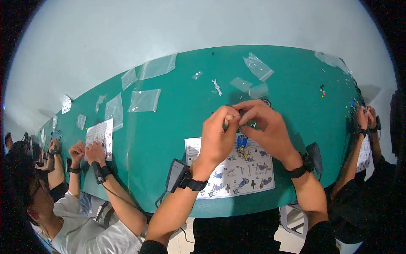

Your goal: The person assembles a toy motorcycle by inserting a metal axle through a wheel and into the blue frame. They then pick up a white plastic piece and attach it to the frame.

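My left hand [218, 134] and my right hand [266, 129] meet fingertip to fingertip above the table, both closed in a pinch. What they pinch is small and dark, mostly hidden by the fingers, and I cannot make out its kind. Just below the fingers, a small blue and yellow toy piece [242, 141] shows over the top of a printed instruction sheet [203, 169], which pictures blue motorbike-like models. Behind my right hand a black wheel [267, 103] is partly visible. Small white and dark bits lie close to the fingers.
A white wrench-shaped piece [217, 87] lies beyond my hands on the green table [177, 122]. Clear plastic bags [258, 67] are scattered about. Small yellow and red parts [322, 91] lie to the right. People work at both sides, one with hands [94, 152] over another sheet [101, 133].
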The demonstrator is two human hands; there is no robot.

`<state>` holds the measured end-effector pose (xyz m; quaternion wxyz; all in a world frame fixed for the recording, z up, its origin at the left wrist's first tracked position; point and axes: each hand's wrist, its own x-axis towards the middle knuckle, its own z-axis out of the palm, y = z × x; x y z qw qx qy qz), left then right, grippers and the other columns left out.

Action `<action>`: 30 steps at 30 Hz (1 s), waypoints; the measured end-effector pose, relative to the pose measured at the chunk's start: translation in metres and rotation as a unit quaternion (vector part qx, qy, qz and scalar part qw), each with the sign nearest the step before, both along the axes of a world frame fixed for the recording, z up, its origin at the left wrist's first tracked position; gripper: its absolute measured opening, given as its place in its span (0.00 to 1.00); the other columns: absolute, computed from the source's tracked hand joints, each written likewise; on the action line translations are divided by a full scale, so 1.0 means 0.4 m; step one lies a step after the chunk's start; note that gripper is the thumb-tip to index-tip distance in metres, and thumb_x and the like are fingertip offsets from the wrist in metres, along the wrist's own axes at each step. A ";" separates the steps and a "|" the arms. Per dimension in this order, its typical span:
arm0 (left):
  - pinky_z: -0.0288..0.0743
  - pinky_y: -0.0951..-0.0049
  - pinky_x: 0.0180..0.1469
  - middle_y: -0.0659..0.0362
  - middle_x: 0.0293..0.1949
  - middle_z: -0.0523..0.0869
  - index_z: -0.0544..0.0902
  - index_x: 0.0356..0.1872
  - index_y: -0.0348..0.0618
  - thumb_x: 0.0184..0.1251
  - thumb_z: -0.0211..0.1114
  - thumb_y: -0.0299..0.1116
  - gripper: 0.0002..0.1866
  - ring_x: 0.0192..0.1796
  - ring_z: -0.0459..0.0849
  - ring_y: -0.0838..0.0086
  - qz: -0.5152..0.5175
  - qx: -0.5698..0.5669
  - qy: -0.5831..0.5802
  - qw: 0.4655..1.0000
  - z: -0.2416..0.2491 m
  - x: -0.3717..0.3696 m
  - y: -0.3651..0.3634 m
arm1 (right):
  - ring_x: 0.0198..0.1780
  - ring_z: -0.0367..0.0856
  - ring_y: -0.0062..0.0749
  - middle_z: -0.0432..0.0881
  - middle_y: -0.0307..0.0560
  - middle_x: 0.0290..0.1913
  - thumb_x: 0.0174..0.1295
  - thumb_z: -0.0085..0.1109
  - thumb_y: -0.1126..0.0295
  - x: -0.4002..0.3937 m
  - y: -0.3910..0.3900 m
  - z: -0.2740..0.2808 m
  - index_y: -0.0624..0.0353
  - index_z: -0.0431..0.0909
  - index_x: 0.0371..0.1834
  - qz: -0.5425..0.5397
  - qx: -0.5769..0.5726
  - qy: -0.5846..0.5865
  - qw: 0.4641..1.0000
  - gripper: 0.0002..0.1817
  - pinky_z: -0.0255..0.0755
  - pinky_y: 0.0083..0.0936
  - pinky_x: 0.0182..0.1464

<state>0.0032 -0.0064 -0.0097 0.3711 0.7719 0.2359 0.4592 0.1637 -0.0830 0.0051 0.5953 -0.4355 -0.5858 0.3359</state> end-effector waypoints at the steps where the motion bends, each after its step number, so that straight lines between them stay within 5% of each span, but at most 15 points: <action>1: 0.70 0.70 0.32 0.55 0.34 0.80 0.79 0.42 0.37 0.69 0.67 0.15 0.08 0.30 0.77 0.69 -0.002 -0.017 -0.002 1.000 -0.010 0.001 0.004 | 0.63 0.84 0.31 0.84 0.46 0.61 0.65 0.70 0.81 0.002 0.001 0.005 0.61 0.79 0.61 -0.006 0.015 -0.030 0.999 0.21 0.79 0.31 0.66; 5: 0.70 0.69 0.32 0.55 0.34 0.81 0.79 0.42 0.38 0.68 0.67 0.15 0.08 0.30 0.77 0.70 0.006 0.005 0.036 0.999 0.027 -0.007 -0.010 | 0.60 0.86 0.30 0.86 0.46 0.59 0.66 0.71 0.79 -0.009 -0.006 0.031 0.61 0.80 0.62 -0.073 -0.156 0.017 0.985 0.21 0.80 0.30 0.64; 11: 0.69 0.72 0.29 0.57 0.32 0.79 0.80 0.42 0.39 0.69 0.68 0.16 0.08 0.28 0.76 0.73 0.016 0.000 -0.006 1.000 0.022 0.003 -0.011 | 0.58 0.86 0.28 0.87 0.47 0.57 0.72 0.68 0.70 0.002 -0.011 0.016 0.62 0.79 0.65 -0.039 -0.073 -0.023 0.996 0.20 0.81 0.27 0.61; 17: 0.71 0.74 0.33 0.61 0.30 0.80 0.82 0.41 0.40 0.71 0.69 0.19 0.05 0.32 0.75 0.79 0.022 -0.081 0.041 0.996 0.036 0.002 -0.022 | 0.58 0.86 0.26 0.88 0.46 0.55 0.74 0.67 0.70 0.013 0.002 0.024 0.63 0.80 0.63 -0.054 -0.108 0.047 0.992 0.17 0.81 0.26 0.60; 20: 0.70 0.74 0.33 0.61 0.29 0.79 0.82 0.41 0.40 0.70 0.69 0.18 0.06 0.31 0.74 0.79 0.013 -0.049 0.038 0.998 0.040 -0.001 -0.023 | 0.57 0.86 0.26 0.89 0.46 0.53 0.74 0.67 0.71 0.031 -0.005 0.029 0.65 0.80 0.62 -0.028 -0.189 -0.059 0.980 0.17 0.81 0.26 0.60; 23: 0.69 0.74 0.33 0.60 0.30 0.79 0.81 0.41 0.40 0.71 0.68 0.18 0.06 0.31 0.73 0.78 0.014 -0.032 0.010 0.999 0.036 0.005 -0.027 | 0.55 0.87 0.26 0.89 0.46 0.52 0.73 0.67 0.72 0.017 -0.011 0.032 0.65 0.82 0.61 -0.024 -0.152 0.040 0.987 0.16 0.82 0.26 0.59; 26: 0.70 0.73 0.33 0.58 0.33 0.78 0.80 0.44 0.39 0.71 0.67 0.17 0.07 0.32 0.73 0.75 -0.006 -0.001 0.004 1.000 0.014 0.005 -0.018 | 0.54 0.87 0.27 0.89 0.46 0.54 0.71 0.68 0.73 0.017 -0.015 0.031 0.64 0.82 0.63 -0.031 -0.126 0.033 0.991 0.18 0.82 0.27 0.58; 30: 0.75 0.62 0.35 0.51 0.39 0.80 0.78 0.47 0.40 0.73 0.65 0.18 0.08 0.34 0.81 0.57 -0.013 0.069 0.018 0.997 0.006 0.008 -0.013 | 0.55 0.87 0.25 0.90 0.47 0.55 0.70 0.69 0.74 0.011 -0.020 0.035 0.64 0.83 0.64 -0.040 -0.124 0.018 0.991 0.20 0.82 0.25 0.58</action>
